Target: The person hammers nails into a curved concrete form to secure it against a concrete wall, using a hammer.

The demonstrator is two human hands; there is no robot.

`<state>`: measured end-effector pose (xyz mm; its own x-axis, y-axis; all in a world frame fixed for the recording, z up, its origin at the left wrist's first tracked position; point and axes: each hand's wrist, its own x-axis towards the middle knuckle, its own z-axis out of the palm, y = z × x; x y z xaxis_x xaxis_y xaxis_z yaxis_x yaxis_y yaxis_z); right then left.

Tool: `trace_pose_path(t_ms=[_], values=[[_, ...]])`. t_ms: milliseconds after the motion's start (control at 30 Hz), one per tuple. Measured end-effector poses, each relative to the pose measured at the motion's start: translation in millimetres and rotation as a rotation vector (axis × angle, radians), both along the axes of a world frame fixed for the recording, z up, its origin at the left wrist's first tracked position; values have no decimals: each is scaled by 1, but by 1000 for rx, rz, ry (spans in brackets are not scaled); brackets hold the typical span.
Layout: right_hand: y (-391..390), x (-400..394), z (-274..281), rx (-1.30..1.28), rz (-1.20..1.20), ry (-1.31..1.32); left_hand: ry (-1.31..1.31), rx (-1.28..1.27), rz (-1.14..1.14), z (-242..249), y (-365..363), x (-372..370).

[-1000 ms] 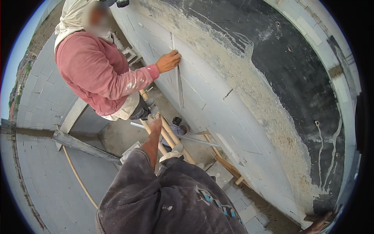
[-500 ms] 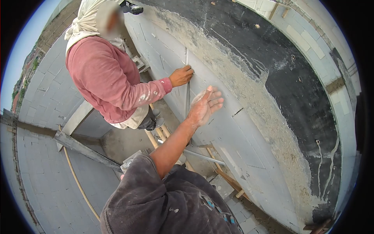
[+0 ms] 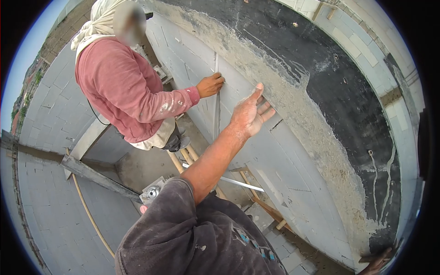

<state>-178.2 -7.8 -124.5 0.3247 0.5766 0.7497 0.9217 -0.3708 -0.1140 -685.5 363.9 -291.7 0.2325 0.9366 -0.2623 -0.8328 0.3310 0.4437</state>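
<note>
My left hand [image 3: 251, 112] reaches out along the grey block wall [image 3: 293, 160]. Its thumb points up and the fingers are apart, with the palm partly in view and nothing in it. The fingertips overlap the wall face just below the rough mortar band [image 3: 311, 133]. At the lower right rim of the picture, my right hand [image 3: 378, 263] shows only in part, dark and cut off beside a dark brown edge. Farther up the wall, a co-worker's hand [image 3: 211, 85] rests at an upright joint [image 3: 217, 110] between the blocks.
The co-worker in a pink sweatshirt [image 3: 119, 87] stands to the left. Bamboo poles [image 3: 176, 161] and a white pipe [image 3: 243, 184] lie below. A concrete beam [image 3: 98, 174] crosses at left. A black-coated surface [image 3: 348, 101] runs above the mortar. A metal object [image 3: 152, 192] sits by my sleeve.
My left hand has moved up and right along the wall, its thumb lifting toward the mortar band. More of the metal object beside my sleeve shows. The co-worker's hand stays at the joint.
</note>
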Motion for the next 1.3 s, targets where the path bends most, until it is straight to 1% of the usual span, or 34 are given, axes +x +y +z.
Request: trace_pose_path(t_ms=[67, 133, 167, 200, 267, 367, 500, 600, 633, 733, 800, 867, 933, 1000, 1033, 1100, 1133, 1200, 1267, 1300], values=[[-4, 12, 1, 4, 34, 31, 19, 7, -45, 1, 1, 3], [-21, 34, 3, -77, 9, 114, 47, 41, -75, 1, 2, 4], [-28, 41, 1, -69, 23, 133, 73, -4, -70, 6, 2, 5], [-26, 40, 0, -54, 47, 155, 106, -42, -55, 10, 4, 7], [-23, 37, 2, -58, 38, 84, 98, -40, -71, 6, 6, 10], [-27, 47, 2, -80, 106, 185, 93, -25, -63, 3, 8, 12], [-16, 26, 8, -92, 33, -41, 68, -35, -81, -10, 16, 13], [-12, 18, 11, -106, 13, -81, 85, 57, -125, -18, 19, 8], [-14, 21, 9, -78, 16, -32, 69, 54, -117, -18, 20, 6], [-8, 16, 12, -83, 83, -119, 200, 82, -53, -13, 10, 8], [-4, 1, 12, -69, 19, -113, 167, 125, -53, -28, 2, 9], [1, -14, 12, -38, -37, -115, 221, 104, -137, -43, -18, 19], [7, -24, 14, -31, -38, -168, 290, 187, -327, -55, -48, 44], [11, -26, 12, 26, 36, -131, 336, 252, -495, -53, -79, 79], [8, -21, 9, 16, 11, -64, 348, 291, -589, -51, -90, 95], [0, -21, 12, 23, -13, -46, 358, 340, -615, -45, -103, 121], [4, -24, 12, 36, 3, -85, 365, 364, -626, -42, -108, 131], [-2, -13, 7, 22, -33, -29, 450, 384, -570, -38, -108, 142], [-1, -22, 11, -10, -36, -95, 513, 430, -523, -40, -107, 145], [-2, -24, 12, -12, -45, -73, 524, 463, -489, -41, -108, 146]])
